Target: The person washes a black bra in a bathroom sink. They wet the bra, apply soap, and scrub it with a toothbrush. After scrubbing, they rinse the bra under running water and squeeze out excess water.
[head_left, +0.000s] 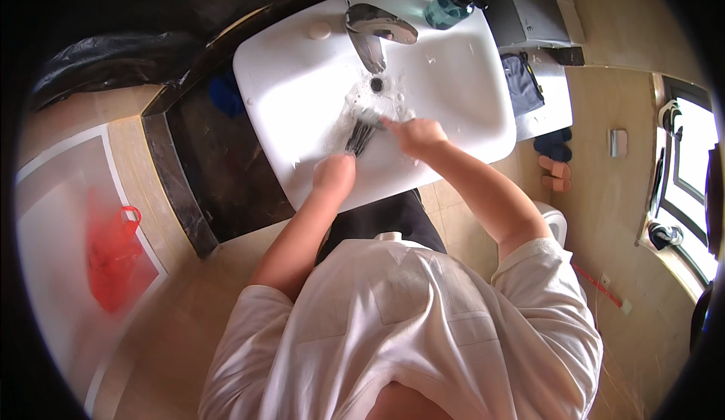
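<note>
Black bristly tool (361,139) juts forward from the left grip (336,172), its far end over the basin and up against the pale-headed tool (368,116) that pokes leftward out of the right grip (420,137). Risk from here, my read: wet, soapy handles could slip if either grip slackens, and a tool would drop into the basin just below; hard rubbing could flick suds back at the shirt; bristles could snag where the two heads cross. Grip state: left fist curled closed, clamped on the black tool's near end, no gap visible; right fingers wrapped round the pale tool's handle, also clamped. Handle details hidden inside both fists. Just ahead of both grips: foam (352,104) on the basin floor, then the drain hole (377,84). Further forward, between the two: chrome faucet (377,23); can't tell if it's running. Teal bottle (448,10) ahead and right of the right grip, on the rim of the white sink (468,95). Out past the right grip: dark pouch (522,84) on a white tabletop (557,95), pink slippers (556,174) on the floor. Well left of the left grip: red bag (113,261).
</note>
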{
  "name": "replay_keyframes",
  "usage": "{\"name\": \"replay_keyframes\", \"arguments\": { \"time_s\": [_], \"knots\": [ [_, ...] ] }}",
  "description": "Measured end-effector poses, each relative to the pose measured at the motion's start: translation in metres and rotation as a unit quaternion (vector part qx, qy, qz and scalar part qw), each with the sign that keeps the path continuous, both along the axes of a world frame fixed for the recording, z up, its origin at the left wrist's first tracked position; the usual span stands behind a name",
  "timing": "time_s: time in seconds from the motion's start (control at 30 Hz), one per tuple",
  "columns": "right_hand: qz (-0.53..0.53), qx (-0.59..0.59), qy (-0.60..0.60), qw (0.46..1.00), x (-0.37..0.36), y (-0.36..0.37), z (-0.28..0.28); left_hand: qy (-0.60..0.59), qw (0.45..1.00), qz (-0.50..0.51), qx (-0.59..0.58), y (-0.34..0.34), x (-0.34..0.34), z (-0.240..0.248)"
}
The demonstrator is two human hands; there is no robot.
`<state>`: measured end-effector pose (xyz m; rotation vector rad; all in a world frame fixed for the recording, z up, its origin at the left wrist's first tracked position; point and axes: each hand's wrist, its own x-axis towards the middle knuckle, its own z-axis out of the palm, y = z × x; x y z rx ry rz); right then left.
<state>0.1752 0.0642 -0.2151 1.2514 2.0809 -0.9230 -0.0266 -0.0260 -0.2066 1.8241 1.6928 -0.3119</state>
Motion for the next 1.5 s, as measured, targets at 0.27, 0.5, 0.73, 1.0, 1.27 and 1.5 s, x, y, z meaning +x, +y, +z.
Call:
{"name": "replay_keyframes", "arguments": {
  "time_s": [0.27, 0.5, 0.73, 1.0, 1.27, 1.5],
  "knots": [
    [0.115, -0.027, -0.024, 0.993, -0.028, -0.035, 0.034, -0.047, 0.997, 0.022, 0.057, -0.005, -0.010, -0.013],
    [0.053, -0.014, -0.040, 0.998, -0.015, 0.007, 0.056, -0.094, 0.993, 0.042, 0.053, -0.002, -0.027, -0.022],
    [-0.008, -0.012, -0.064, 0.998, -0.019, 0.003, 0.021, -0.121, 0.986, 0.060, 0.097, -0.008, -0.029, -0.029],
    [0.072, -0.026, -0.016, 0.997, -0.035, -0.035, 0.040, -0.122, 0.982, 0.084, 0.115, -0.012, -0.030, -0.026],
    [0.040, -0.030, -0.021, 0.999, -0.027, -0.018, 0.055, -0.160, 0.973, 0.109, 0.125, -0.019, -0.031, -0.023],
    [-0.043, -0.033, -0.037, 0.998, -0.018, 0.001, 0.036, -0.128, 0.980, 0.086, 0.126, -0.014, -0.031, -0.023]
  ]
}}
